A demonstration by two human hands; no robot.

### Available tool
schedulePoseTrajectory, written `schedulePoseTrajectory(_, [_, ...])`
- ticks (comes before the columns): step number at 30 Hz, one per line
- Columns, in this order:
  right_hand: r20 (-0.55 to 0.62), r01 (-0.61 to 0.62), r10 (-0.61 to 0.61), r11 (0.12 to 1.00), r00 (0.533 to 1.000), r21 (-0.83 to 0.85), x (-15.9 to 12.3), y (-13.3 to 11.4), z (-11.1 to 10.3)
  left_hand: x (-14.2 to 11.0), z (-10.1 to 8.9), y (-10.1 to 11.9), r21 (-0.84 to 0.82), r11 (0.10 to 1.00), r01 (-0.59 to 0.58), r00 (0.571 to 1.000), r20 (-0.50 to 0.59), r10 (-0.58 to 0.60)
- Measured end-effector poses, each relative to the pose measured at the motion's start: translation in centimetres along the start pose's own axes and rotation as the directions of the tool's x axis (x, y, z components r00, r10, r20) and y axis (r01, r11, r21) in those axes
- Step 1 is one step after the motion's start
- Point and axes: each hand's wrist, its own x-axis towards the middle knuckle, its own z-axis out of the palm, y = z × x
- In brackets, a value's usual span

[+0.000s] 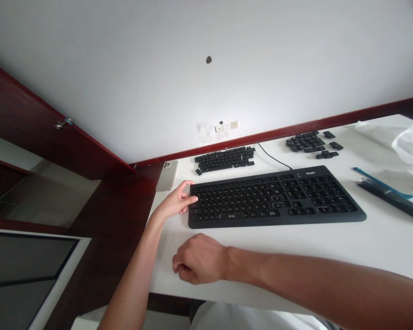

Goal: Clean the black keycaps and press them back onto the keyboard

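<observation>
A black keyboard (258, 197) lies on the white table, and many of its key positions show bare mounts without keycaps. At its left end is my left hand (179, 200), with the thumb over the leftmost keys and the index finger bent to the back corner. The other fingers curl beside the keyboard's left edge. In front of the keyboard, my right hand (201, 259) is closed in a loose fist, back of the hand up. Whether anything is inside that fist is hidden.
Black keycaps (225, 159) stand in rows behind the keyboard, with another keycap group (306, 142) farther right. A phone (167, 175) lies at the table's left edge. A dark pouch with a blue strip (392, 197) and white plastic wrap (409, 142) are on the right.
</observation>
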Motion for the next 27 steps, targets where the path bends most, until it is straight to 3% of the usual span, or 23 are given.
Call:
schedulePoseTrajectory(8, [0.031,-0.012,0.011,1.000,0.999,0.017,0.0,-0.2,-0.3,-0.2,0.1,-1.2,-0.136,0.990,-0.048,0.996,-0.079,0.037])
schedulePoseTrajectory(27, [0.035,-0.007,0.006,1.000,0.999,0.021,0.1,0.0,-0.2,-0.3,0.4,-1.7,-0.039,0.996,-0.076,0.995,-0.074,0.073])
